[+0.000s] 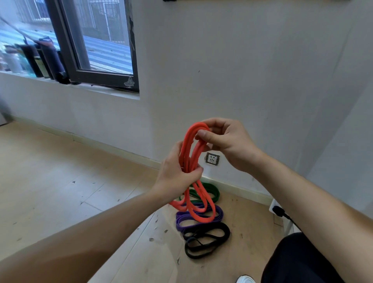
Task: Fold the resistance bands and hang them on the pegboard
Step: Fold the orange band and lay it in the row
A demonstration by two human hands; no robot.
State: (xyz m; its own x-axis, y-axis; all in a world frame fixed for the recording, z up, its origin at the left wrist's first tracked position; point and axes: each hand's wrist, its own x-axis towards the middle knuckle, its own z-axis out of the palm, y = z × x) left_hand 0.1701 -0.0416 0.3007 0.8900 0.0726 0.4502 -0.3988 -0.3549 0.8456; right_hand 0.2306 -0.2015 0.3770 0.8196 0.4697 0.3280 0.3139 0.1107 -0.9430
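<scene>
An orange-red resistance band (190, 153), gathered into several loops, hangs in front of me. My left hand (177, 173) grips the bundle around its middle. My right hand (224, 139) pinches the top bend of the loops. The lower loops dangle below my left hand. On the wooden floor beneath lie a green band (212, 189), a purple band (181, 220) and a black band (210, 238), each loosely coiled. At the very top of the view a strip of a wall-mounted board (262, 0) shows; I cannot see its pegs.
A grey wall with a socket (212, 159) faces me. A window (96, 40) with bottles on its sill (30, 58) is at the upper left. A white power strip with a black plug (279, 211) sits at the right. Pale wood floor spreads left.
</scene>
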